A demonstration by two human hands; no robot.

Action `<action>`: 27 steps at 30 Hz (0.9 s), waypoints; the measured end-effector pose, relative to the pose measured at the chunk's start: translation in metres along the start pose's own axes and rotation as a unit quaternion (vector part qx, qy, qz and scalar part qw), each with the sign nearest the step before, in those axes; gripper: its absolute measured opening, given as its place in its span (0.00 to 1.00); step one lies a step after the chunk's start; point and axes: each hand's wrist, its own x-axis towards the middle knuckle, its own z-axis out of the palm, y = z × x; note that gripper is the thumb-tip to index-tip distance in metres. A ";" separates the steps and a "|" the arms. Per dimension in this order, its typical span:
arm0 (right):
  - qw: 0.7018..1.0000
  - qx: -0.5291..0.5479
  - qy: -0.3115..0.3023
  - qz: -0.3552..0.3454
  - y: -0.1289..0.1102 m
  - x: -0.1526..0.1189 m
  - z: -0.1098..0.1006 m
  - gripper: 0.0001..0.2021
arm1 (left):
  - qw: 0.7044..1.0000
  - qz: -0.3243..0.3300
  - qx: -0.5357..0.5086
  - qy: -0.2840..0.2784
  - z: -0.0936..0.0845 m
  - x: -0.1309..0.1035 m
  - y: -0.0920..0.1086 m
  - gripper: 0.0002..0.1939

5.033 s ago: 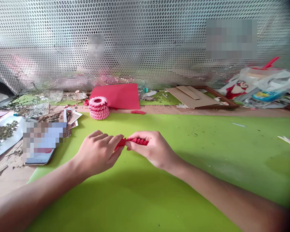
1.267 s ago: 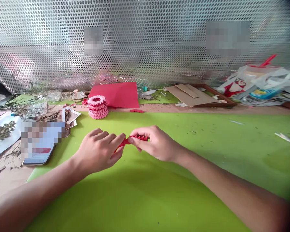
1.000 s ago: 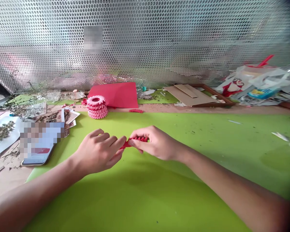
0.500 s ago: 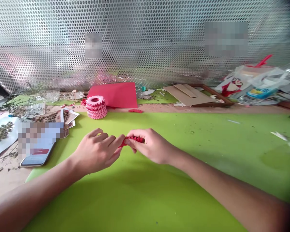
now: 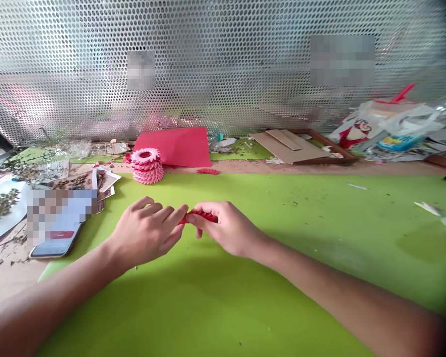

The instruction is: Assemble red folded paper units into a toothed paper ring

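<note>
The fingers of your right hand (image 5: pixel 228 229) pinch a red folded-paper strip (image 5: pixel 207 216) between thumb and forefinger, slightly left of the frame's center; its row of pointed folds shows between them, running toward the palm. The fingers of your left hand (image 5: pixel 146 232), seen from the back, close on the strip's left end, most of which they hide. The fingertips of both hands nearly meet, and the strip lies almost level above a green sheet (image 5: pixel 226 302), which fills the lower middle of the frame.

Above the hands, left of center, stands a pink toothed paper stack (image 5: pixel 148 171) with a round hole at its top. Behind it, at upper center, leans a red paper sheet (image 5: pixel 188 144); below that sheet's right corner lies a second red strip (image 5: pixel 207 171), near the green sheet's far edge. At left, your phone (image 5: pixel 55 246) rests partly on the green sheet, just below some photo prints (image 5: pixel 107 179). The bare tabletop (image 5: pixel 7 287) shows at lower left.

At upper right lie brown boards (image 5: pixel 293 153), a wooden frame (image 5: pixel 344 160) and a plastic bag (image 5: pixel 379 126). A perforated panel (image 5: pixel 226 59) spans the top.
</note>
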 end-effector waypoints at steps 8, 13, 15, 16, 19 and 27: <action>1.000 0.008 -0.025 -0.011 -0.004 0.000 -0.007 0.19 | 0.999 -0.038 -0.013 -0.005 -0.004 0.003 0.001 0.15; 1.000 -0.002 -0.007 -0.029 -0.004 -0.001 -0.012 0.18 | 0.985 -0.152 -0.063 -0.049 -0.007 0.002 0.006 0.20; 0.999 -0.004 0.016 -0.050 -0.004 -0.001 -0.014 0.17 | 0.965 -0.214 -0.114 -0.100 -0.009 0.002 0.005 0.22; 0.998 -0.003 0.024 -0.057 -0.004 0.000 -0.015 0.17 | 0.949 -0.243 -0.153 -0.131 -0.010 0.002 0.003 0.22; 0.997 0.003 0.035 -0.064 -0.005 0.000 -0.019 0.18 | 0.882 -0.296 -0.296 -0.215 -0.011 0.003 -0.003 0.21; 0.995 0.036 0.073 -0.054 -0.003 -0.002 -0.012 0.16 | 0.741 -0.397 -0.508 -0.188 -0.003 0.005 0.006 0.24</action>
